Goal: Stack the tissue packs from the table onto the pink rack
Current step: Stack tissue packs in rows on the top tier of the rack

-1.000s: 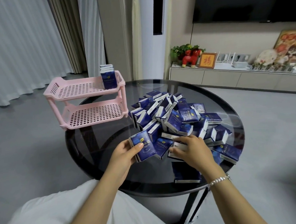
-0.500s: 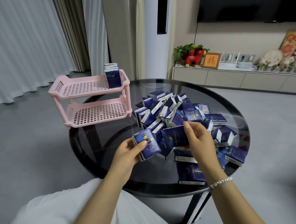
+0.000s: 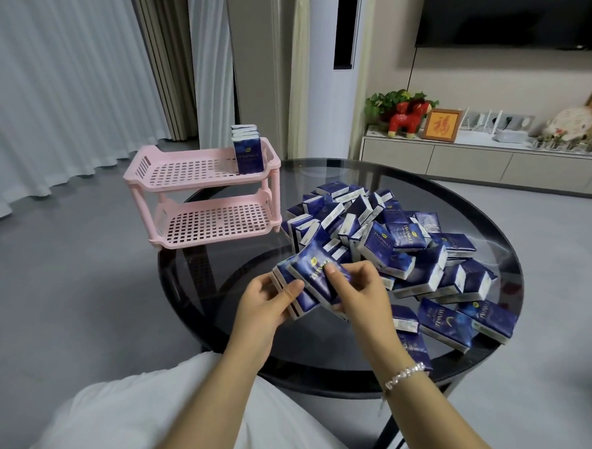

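Gripping two blue tissue packs (image 3: 313, 285) together, left hand (image 3: 268, 306) and right hand (image 3: 358, 295) curl their fingers round them above the worktop (image 3: 228, 272), near the pile (image 3: 384, 233); pink rack (image 3: 200, 191) far left.

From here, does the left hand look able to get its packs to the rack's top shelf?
Probably yes. The left hand grips a few tissue packs, and only bare table glass lies between it and the pink rack. The top shelf is open left of the standing packs.
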### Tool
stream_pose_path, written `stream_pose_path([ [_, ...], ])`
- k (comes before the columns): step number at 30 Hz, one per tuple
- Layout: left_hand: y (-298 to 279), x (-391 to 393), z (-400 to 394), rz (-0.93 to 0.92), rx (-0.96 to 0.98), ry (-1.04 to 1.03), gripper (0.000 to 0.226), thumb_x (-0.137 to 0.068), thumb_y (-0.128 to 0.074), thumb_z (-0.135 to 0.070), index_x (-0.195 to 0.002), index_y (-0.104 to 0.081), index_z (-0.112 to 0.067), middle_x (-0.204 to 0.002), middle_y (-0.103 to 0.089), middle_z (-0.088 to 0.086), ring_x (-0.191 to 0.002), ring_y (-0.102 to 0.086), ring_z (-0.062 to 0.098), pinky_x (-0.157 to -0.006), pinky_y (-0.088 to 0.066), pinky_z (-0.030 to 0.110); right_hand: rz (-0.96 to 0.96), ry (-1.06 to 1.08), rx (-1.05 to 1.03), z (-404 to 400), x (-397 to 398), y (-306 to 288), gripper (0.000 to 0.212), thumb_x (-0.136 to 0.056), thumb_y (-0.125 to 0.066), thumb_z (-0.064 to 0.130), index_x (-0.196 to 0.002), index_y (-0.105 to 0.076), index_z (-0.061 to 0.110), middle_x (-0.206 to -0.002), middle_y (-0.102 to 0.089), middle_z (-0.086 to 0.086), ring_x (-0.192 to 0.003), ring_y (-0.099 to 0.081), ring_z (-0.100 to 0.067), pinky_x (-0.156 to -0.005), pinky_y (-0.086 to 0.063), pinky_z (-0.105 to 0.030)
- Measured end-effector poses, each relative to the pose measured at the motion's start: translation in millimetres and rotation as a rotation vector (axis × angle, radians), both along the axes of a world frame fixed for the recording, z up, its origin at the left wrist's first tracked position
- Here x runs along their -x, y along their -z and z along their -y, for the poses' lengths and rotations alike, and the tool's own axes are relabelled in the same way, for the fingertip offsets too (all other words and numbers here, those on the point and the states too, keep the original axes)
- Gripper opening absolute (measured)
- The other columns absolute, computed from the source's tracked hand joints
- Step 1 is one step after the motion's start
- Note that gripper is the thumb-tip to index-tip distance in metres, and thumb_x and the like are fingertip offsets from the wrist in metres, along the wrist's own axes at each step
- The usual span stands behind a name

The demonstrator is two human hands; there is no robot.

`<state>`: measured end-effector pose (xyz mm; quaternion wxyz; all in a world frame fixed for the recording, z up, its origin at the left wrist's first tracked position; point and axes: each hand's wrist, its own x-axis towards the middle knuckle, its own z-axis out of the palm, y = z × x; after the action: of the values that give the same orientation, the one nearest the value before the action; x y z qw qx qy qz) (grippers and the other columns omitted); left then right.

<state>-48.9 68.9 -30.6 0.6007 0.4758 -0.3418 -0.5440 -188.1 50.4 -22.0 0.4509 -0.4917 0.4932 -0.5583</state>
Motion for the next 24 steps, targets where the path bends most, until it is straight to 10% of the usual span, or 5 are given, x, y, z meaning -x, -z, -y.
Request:
stream_pose_path([
  [9,-3.7,-28.8,-1.5,0.241,-0.012,-0.004,0.06,-0.061,-0.086,-0.035,-0.112,-0.058,-0.021,-0.111,-0.069,0.0,-0.107,-0.064,0.017,-0.093,-0.052,0.04,-0.075,-0.282,-0.042,7.4,-15.3,1.1,0.022,-0.083,-0.069,0.026,-0.078,-0.051,0.014,-0.068,-0.061,0.007,-0.062,-0.057,-0.001,-0.063,-0.042,-0.016],
  [11,-2.1,-39.4,0.1,0.294,0.007,0.029,0.043,-0.073,-0.079,-0.014,-0.11,-0.058,-0.023,-0.11,-0.068,-0.002,-0.107,-0.064,0.016,-0.088,-0.054,0.033,-0.027,-0.461,-0.094,14.7,-12.2,0.0,0.015,-0.083,-0.068,0.014,-0.091,-0.056,0.01,-0.086,-0.07,0.0,-0.078,-0.065,-0.004,-0.075,-0.048,-0.021],
  [16,1.9,-58.4,-0.7,0.45,0.021,0.257,0.062,-0.075,-0.075,0.001,-0.122,-0.049,-0.029,-0.123,-0.061,-0.01,-0.109,-0.06,-0.001,-0.088,-0.05,0.019,-0.224,-0.823,-0.084,35.6,-5.3,-5.1,0.073,-0.087,-0.059,0.0,-0.146,-0.026,0.029,-0.143,-0.039,0.007,-0.132,-0.039,-0.008,-0.109,-0.036,-0.03],
  [24,6.1,-61.3,-5.0,0.881,-0.08,0.254,0.1,-0.079,-0.075,-0.025,-0.152,-0.007,-0.032,-0.152,-0.027,-0.01,-0.139,-0.031,0.01,-0.113,-0.028,0.028,-0.728,-0.826,0.025,44.7,-9.9,-22.8,0.068,-0.082,-0.07,0.02,-0.14,-0.037,0.037,-0.113,-0.053,0.018,-0.093,-0.055,0.003,-0.085,-0.044,-0.013],
])
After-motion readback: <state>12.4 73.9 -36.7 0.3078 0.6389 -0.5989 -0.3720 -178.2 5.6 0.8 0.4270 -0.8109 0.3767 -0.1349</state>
